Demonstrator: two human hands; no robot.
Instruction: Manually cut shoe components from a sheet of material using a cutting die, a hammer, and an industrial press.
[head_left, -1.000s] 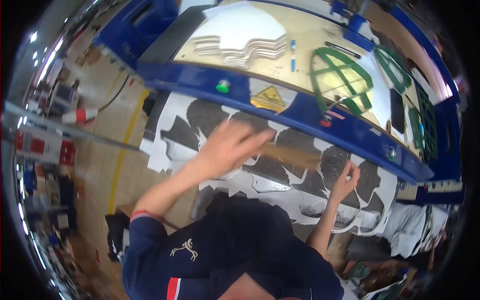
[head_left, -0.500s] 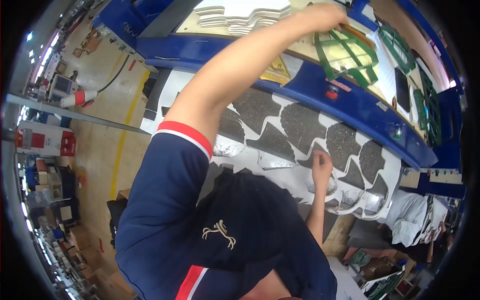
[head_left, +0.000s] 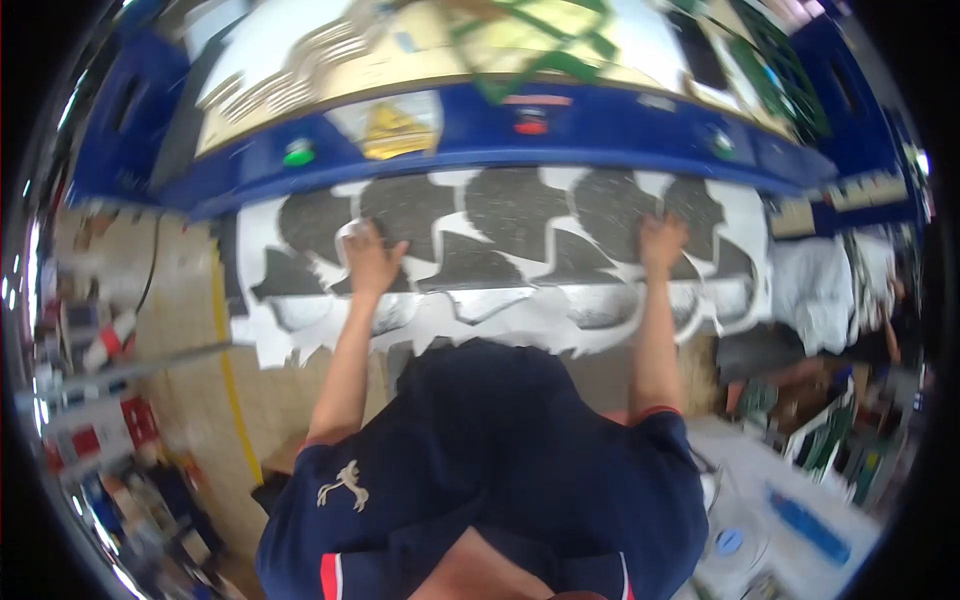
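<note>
A white sheet [head_left: 740, 215] with several large curved cut-outs lies in front of me, and a dark grey speckled surface [head_left: 515, 205] shows through the openings. My left hand [head_left: 372, 258] rests on the left part of the sheet, with its fingers apart and thumb spread. On the right part, my right hand [head_left: 663, 243] touches a narrow white strip between cut-outs, its fingers spread and slightly bent. Both hands appear empty, though motion blurs the fingertips. Along the near side, some openings show a shiny pale surface [head_left: 475, 303].
Beyond the sheet runs a blue machine beam [head_left: 620, 140] with a green button [head_left: 299, 152] and a red button [head_left: 530, 122]. On the shelf above are stacked wavy pale pieces [head_left: 290, 70], a green frame [head_left: 545, 65] and a dark flat device [head_left: 697, 50]. A blue bottle [head_left: 808, 525] lies behind right.
My left hand has come down from beside the green frame on the shelf to the sheet's left part. My right hand has moved farther out on the sheet. The view has turned.
</note>
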